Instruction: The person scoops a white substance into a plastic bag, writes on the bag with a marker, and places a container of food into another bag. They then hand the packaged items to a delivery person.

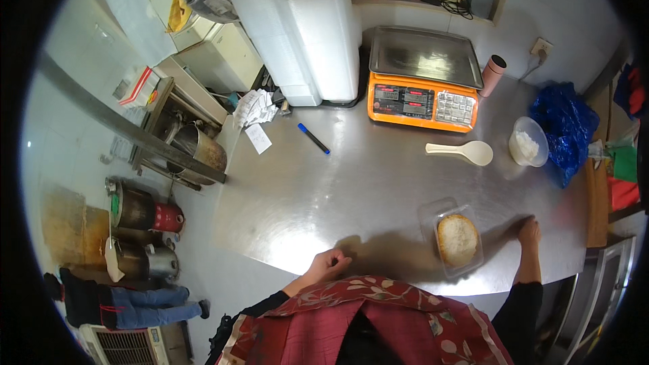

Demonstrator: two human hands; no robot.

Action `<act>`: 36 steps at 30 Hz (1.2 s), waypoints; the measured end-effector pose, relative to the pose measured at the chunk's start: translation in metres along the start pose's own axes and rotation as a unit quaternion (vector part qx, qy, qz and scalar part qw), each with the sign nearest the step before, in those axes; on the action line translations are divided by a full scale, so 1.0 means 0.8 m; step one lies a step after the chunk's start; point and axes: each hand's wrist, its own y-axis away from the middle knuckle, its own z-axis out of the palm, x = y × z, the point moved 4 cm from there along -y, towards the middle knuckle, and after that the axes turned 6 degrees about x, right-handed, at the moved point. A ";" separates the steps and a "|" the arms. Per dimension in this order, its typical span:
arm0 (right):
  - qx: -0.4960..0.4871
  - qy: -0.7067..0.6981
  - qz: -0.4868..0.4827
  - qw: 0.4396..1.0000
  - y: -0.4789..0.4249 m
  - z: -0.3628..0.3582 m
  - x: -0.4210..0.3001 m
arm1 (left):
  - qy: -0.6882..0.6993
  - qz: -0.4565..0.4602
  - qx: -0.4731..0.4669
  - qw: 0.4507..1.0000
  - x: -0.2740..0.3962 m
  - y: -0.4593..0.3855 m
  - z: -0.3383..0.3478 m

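My left hand (329,264), fingers curled and holding nothing visible, is at the near edge of the stainless steel table (284,187). Towards the right of the same edge, my right hand (530,232) rests closed on the metal, with nothing seen in it. Between them, nearer the right one, lies an opened clear plastic box (476,258) holding a round golden bread or cake topped with pale shreds or crumbs (458,241). Beyond it are a cream plastic rice spoon (474,152) and a translucent bowl (538,152) with white contents (526,145).
An orange digital scale (422,104) stands at the back, beside a pink bottle (493,76) and tall stacks of plastic containers (324,35). A blue marker (314,139), paper slips (258,138) and a blue plastic bag (565,121) lie around. Another person (127,304) stands far left, near large pots (134,208).
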 end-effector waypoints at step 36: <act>-0.001 -0.340 -0.334 0.879 0.208 -0.183 -0.762 | -0.143 0.194 0.040 0.970 0.010 -0.062 -0.261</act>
